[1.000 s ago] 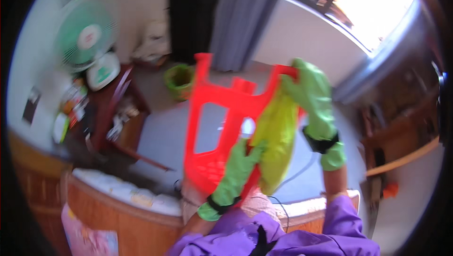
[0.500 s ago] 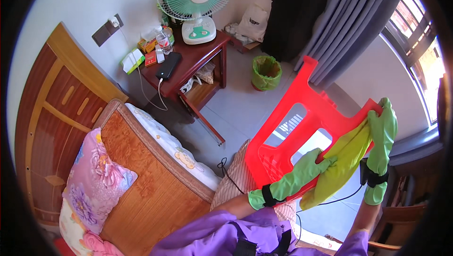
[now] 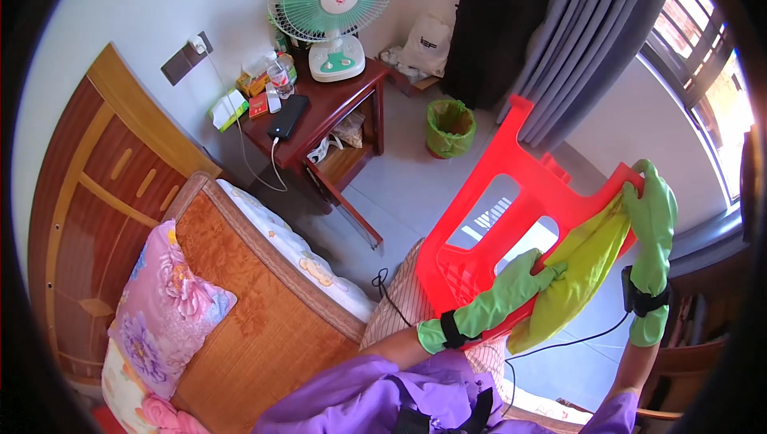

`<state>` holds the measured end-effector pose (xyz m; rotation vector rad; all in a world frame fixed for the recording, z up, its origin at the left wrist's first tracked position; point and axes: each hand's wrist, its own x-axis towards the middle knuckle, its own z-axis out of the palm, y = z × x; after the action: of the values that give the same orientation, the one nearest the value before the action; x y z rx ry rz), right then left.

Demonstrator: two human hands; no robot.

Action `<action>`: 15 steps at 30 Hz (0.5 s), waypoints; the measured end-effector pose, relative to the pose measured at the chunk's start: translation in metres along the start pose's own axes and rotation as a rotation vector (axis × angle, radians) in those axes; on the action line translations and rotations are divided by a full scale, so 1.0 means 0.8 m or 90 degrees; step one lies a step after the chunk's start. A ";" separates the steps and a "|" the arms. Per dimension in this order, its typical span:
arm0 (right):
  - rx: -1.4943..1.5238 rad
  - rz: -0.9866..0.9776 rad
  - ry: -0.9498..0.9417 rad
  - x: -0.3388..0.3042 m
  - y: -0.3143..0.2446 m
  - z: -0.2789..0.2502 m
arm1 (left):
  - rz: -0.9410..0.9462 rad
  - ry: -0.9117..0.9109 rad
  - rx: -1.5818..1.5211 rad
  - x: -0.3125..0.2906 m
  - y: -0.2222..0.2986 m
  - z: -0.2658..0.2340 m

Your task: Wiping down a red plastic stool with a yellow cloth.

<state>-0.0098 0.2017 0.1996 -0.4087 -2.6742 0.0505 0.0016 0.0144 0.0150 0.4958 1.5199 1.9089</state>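
Red plastic stool [image 3: 551, 198] tilts before our striped trousers [image 3: 401, 286], above the floor [image 3: 407, 182]. Our left hand [image 3: 511, 286] has its fingers clamped on the frame beside yellow cloth [image 3: 575, 274]; our right hand [image 3: 653, 210] clamps its fingers on one leg's end, against the cloth.

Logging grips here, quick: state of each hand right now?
Left hand: closed on the red stool.
Right hand: closed on the stool and yellow cloth.

Left grip [image 3: 521, 276] lower, right grip [image 3: 652, 201] higher, both gloved, curled
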 end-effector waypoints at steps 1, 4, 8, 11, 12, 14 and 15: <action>-0.023 -0.033 0.053 0.001 -0.005 0.015 | 0.007 0.018 -0.017 -0.002 -0.001 -0.004; -0.044 -0.014 0.076 0.000 -0.014 0.021 | 0.026 0.028 -0.047 -0.006 0.003 -0.006; 0.035 -0.039 0.188 -0.030 0.021 0.007 | 0.060 -0.012 -0.021 -0.006 0.015 0.012; -0.080 -0.224 0.268 -0.036 0.019 -0.016 | 0.026 -0.028 0.088 0.005 0.009 0.011; 0.030 -0.306 0.305 -0.023 -0.019 0.023 | 0.008 0.067 0.021 -0.005 -0.011 -0.018; 0.069 -0.228 0.231 -0.024 -0.006 0.010 | 0.006 0.055 -0.052 -0.003 -0.004 -0.005; 0.052 -0.185 0.166 -0.019 0.006 0.011 | -0.004 0.055 -0.077 -0.008 0.017 0.002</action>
<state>0.0009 0.2018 0.1845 0.0036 -2.4358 0.0170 0.0037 0.0093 0.0294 0.3589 1.4470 2.0257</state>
